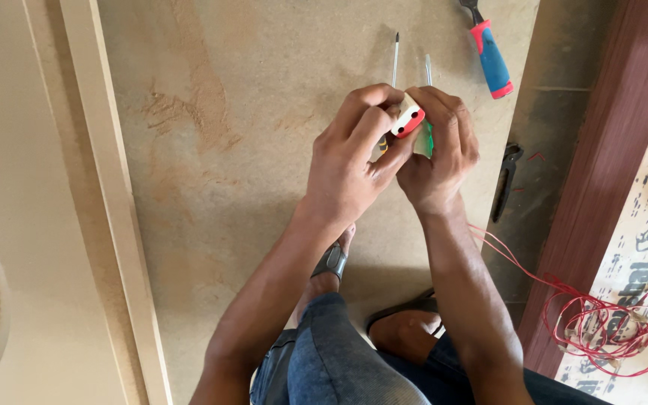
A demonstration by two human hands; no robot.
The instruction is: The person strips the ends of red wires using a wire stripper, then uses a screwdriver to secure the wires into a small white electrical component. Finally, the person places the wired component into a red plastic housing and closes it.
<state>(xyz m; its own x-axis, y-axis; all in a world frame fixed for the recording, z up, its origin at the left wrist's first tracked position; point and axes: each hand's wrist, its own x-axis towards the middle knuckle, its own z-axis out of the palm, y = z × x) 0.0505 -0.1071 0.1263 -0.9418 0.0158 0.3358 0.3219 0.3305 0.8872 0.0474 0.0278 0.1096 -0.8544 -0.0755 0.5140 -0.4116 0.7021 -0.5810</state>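
Note:
My left hand (354,154) and my right hand (440,154) meet over a brown board (226,150) on the floor. Together they grip a small white and red plug-like part (408,118). A green-handled tool (423,140) sits in my right hand, and its thin metal shaft (428,69) sticks out past my fingers. A second thin screwdriver shaft (395,56) rises from between my hands, its handle hidden by my left fingers.
A blue and red handled tool (492,60) lies on the board at the top right. Dark pliers (505,180) lie beside the board's right edge. Red wire (601,322) is coiled at the lower right near a dark wooden beam (601,172). My feet in sandals (331,262) are below.

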